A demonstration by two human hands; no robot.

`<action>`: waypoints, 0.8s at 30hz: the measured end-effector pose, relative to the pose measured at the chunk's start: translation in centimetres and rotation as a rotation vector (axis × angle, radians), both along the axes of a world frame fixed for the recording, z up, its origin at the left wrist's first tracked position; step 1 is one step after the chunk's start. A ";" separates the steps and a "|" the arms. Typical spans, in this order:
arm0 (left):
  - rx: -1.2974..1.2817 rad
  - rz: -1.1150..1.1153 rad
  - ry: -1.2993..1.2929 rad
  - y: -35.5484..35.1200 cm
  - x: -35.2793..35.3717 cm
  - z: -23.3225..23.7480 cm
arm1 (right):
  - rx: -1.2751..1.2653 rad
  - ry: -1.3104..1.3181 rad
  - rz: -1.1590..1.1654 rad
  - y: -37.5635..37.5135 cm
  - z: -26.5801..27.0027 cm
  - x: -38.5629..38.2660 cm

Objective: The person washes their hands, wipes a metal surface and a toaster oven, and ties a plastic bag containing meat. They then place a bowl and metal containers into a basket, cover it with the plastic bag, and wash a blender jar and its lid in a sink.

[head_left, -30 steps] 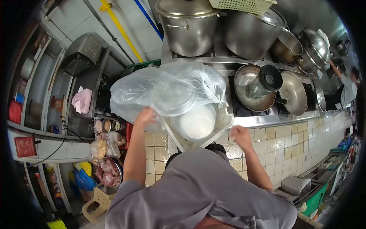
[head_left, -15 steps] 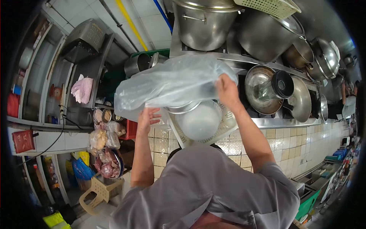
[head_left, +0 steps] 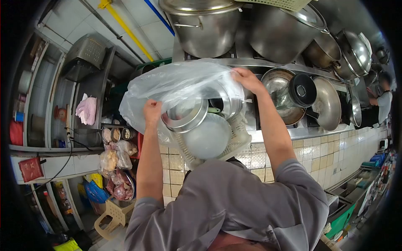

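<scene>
A large clear plastic bag [head_left: 167,81] spreads over the far part of a cream perforated basket [head_left: 236,136]. My left hand [head_left: 152,111] is closed on the bag's near edge at the left. At the right, my right hand [head_left: 248,79] pinches the bag's edge. In the basket, partly under the plastic, are a round metal pan [head_left: 188,125] and a whitish translucent bowl [head_left: 208,138] turned bottom up. Behind them a green handle [head_left: 214,110] shows. What lies farther under the bag is blurred by the plastic.
Large steel pots [head_left: 205,31] stand along the back of the stove. Beside my right hand are a wok [head_left: 326,104] and a blender jar with a black lid [head_left: 302,90]. Bagged meat [head_left: 121,186] lies at left, near a beige plastic chair [head_left: 113,213]. Another person [head_left: 381,102] stands far right.
The bag's near edge has been lifted and drawn back, showing more of the metal pan and the green handle. My left hand has risen and closed on the plastic.
</scene>
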State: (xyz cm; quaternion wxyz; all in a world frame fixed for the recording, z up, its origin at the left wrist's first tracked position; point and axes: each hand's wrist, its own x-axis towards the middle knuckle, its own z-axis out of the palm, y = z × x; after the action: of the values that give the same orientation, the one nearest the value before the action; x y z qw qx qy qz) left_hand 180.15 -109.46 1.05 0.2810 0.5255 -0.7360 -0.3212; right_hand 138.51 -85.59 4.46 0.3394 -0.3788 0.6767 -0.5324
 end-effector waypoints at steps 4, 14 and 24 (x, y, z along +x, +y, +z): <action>-0.090 -0.114 -0.050 2.5 -1.8 4.9 | -0.127 -0.038 0.038 4.4 1.6 1.8; -0.328 -0.585 -0.228 4.4 -13.1 10.6 | 0.319 0.364 -0.131 -5.7 -4.8 -0.8; -0.553 -0.405 -0.114 -6.0 -8.9 6.9 | -0.117 -0.130 -0.474 12.5 -4.1 3.6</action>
State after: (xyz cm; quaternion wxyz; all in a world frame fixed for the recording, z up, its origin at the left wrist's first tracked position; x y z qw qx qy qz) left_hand 171.28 -115.46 8.00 0.3019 0.2901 -0.8989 -0.1292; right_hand 142.13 -73.11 0.35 0.2254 -0.1933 0.6915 -0.6585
